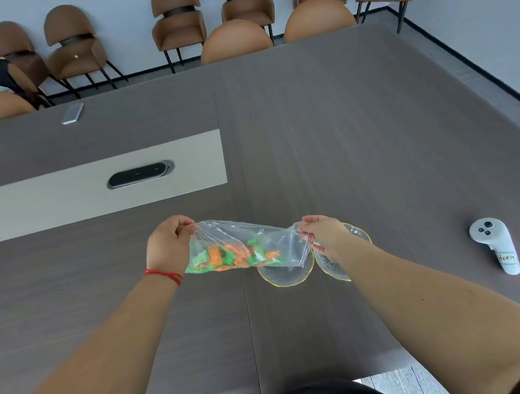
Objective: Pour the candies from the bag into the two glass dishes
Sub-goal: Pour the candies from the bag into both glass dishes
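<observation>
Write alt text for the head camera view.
Two hands, left and right, stretch a clear bag of orange and green candies above two empty glass dishes on a dark table; a white controller lies to the right.

light: bright, even | shadows: faint | focus: slightly soft | edges: wide-angle bending
</observation>
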